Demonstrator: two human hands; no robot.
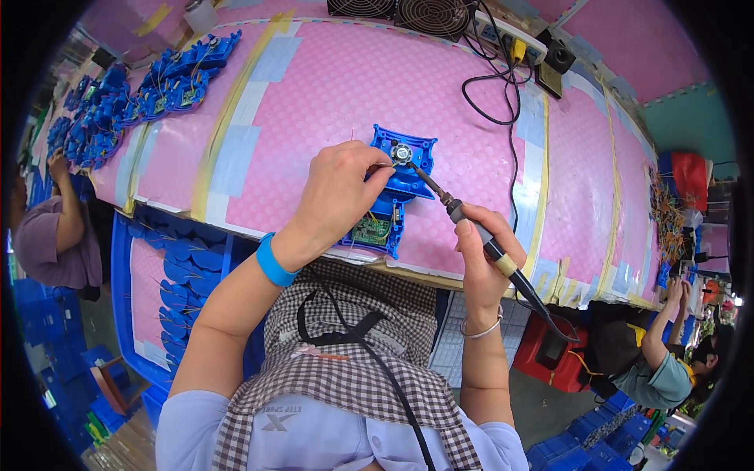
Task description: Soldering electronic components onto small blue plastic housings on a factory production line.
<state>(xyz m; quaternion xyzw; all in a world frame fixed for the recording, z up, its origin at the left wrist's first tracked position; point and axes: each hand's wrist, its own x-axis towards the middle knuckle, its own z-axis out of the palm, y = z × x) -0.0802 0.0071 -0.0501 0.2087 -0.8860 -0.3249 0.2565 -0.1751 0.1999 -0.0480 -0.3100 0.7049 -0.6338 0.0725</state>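
A blue plastic housing (415, 182) lies on the pink table mat (330, 94), with a small round metal speaker (402, 152) at its far end and a green circuit board (369, 231) at its near end. My left hand (339, 196) rests over the housing and pinches a thin wire at the speaker. My right hand (481, 255) grips a soldering iron (479, 235), and the iron's tip touches the speaker. A blue band sits on my left wrist, a thin bracelet on my right.
Several more blue housings (133, 94) are piled at the table's far left. Two fans (432, 14), a power strip (510, 35) and black cables (503, 94) lie at the far edge. Blue parts fill a bin (181, 267) under the table. Other people work at left (55, 235) and right (667, 369).
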